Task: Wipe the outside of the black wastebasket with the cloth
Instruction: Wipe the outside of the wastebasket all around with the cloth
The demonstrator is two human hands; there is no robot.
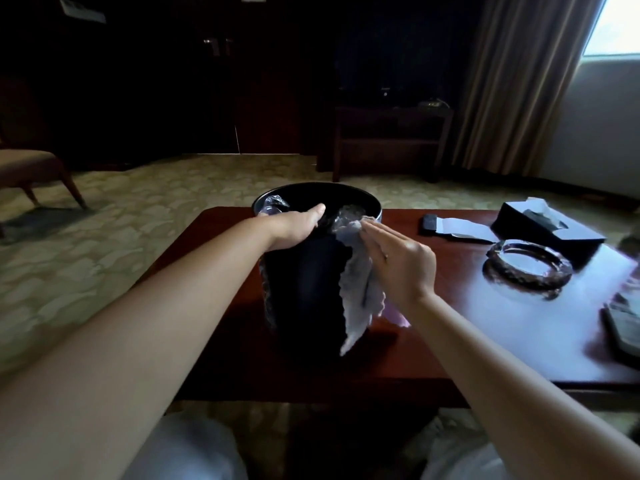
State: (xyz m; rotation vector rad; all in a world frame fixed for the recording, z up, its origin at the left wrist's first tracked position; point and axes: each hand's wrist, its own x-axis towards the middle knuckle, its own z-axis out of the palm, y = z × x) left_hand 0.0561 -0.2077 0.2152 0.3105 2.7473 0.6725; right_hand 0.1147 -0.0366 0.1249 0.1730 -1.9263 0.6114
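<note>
Upright black wastebasket (304,289), left hand (294,228) gripping rim, right hand (398,261) fingers straight, pressing cloth (356,289)

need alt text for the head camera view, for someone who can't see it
A person's left hand grips the rim of a black wastebasket standing on a dark red table, while the right hand presses a pale cloth flat against its outer side. A glass ashtray and a black tissue box sit to the right.
</note>
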